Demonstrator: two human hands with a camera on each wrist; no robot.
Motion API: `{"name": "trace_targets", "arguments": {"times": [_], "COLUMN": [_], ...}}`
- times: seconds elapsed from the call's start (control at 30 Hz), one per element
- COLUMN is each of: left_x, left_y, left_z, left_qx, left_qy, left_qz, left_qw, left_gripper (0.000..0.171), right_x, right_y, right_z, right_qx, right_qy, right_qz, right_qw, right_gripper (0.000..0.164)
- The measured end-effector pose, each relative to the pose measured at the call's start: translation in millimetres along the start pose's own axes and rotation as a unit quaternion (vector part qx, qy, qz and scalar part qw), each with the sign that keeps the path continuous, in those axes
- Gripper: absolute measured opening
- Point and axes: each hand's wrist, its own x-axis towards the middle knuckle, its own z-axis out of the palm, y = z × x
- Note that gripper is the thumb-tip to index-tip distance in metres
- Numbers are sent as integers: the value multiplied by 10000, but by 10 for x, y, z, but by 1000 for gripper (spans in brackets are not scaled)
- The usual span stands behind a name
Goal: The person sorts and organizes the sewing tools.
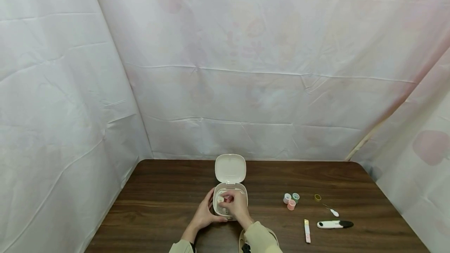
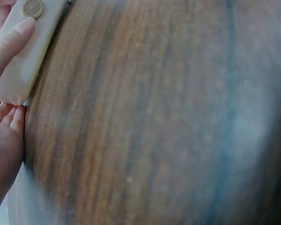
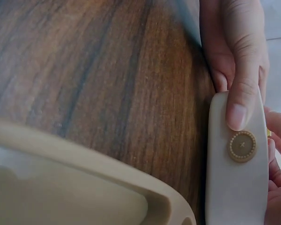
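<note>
On brown wooden tabletop [image 1: 158,198] before pale curtains [image 1: 246,69], grips open white case [image 1: 229,186] at near centre, left side, with left hand [image 1: 205,214]; pinches small pale piece [image 1: 220,199], partly hidden inside, with right hand [image 1: 236,204]. Cannot read tiny markings on strip [image 1: 307,231] at near right.

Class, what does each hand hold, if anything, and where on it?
Left hand: the box, by its front and left side. Right hand: apparently a small pale spool; exact hold unclear.
</note>
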Motion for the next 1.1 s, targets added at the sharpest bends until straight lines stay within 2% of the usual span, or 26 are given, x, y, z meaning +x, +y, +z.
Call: {"name": "trace_targets", "arguments": {"times": [0.4, 1.1], "left_x": [3, -3], "left_y": [-6, 14], "left_z": [-8, -10], "left_qx": [64, -2], "left_qy": [-12, -92], "left_qz": [55, -96], "left_qw": [10000, 9999], "left_gripper": [104, 104], "right_x": [-18, -34], "right_y": [1, 16], "right_z": [27, 44], "right_qx": [3, -193], "right_qy": [-60, -339], "right_qz": [-184, -11], "right_qw": [9998, 9992], "right_gripper": [23, 25]}}
